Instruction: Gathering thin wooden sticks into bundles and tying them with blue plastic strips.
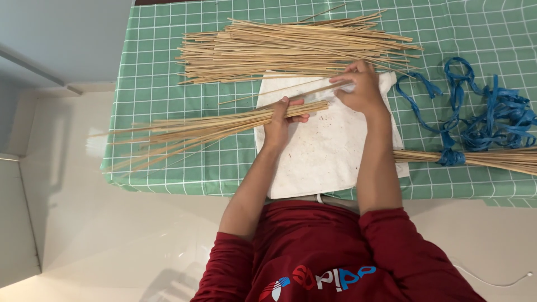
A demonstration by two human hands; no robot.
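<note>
One thin stick lies pinched at its right end in the right hand, its long axis running left and slightly down toward the left hand, whose grip is closed round a stick bundle. Both rest over a white cloth on the green-checked bench; a loose stick pile lies beyond.

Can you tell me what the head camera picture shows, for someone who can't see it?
A person's left hand grips a bundle of thin sticks over a white cloth, while the right hand pinches one stick. Blue ribbon lies nearby.
</note>
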